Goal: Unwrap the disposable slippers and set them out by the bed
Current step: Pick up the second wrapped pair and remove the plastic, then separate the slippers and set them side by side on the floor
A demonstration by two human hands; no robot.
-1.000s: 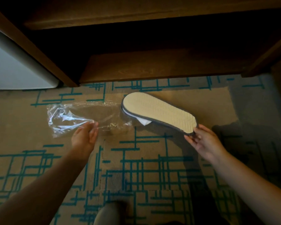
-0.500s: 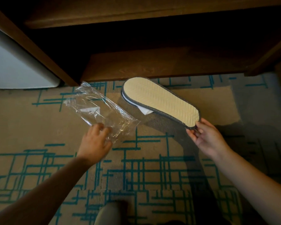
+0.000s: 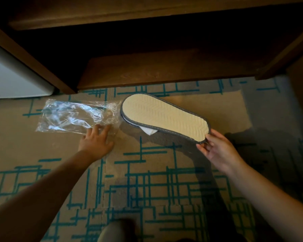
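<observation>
Pinching the heel end of the stacked disposable slippers (image 3: 164, 117) between thumb and fingers of the right hand (image 3: 217, 149), cream ribbed sole facing up, grey edging running round the rim. Holding the pair tilted, toe end pointing toward the far edge of the carpet (image 3: 191, 172), heel end nearer the body and lifted; cannot tell whether the toe end is touching the floor. Showing a bit of white material (image 3: 150, 131) poking out from under the sole along its lower side. Casting a dark shadow on the carpet just beneath the slippers.

Pressing down with the left hand (image 3: 96, 140), fingers spread and flat, on the near right corner of the empty clear plastic wrapper (image 3: 73, 116); not gripping it, only resting on it. Lying crumpled and flattened on the tan carpet with teal line pattern, just left of the slippers' toe end, the wrapper stretching away toward the left edge of the carpet.

Sitting beyond the carpet's far edge, a dark wooden shelf unit (image 3: 164, 67) with an open lower compartment. Standing at the far left corner, a white appliance (image 3: 10, 81) beside the wooden frame.
</observation>
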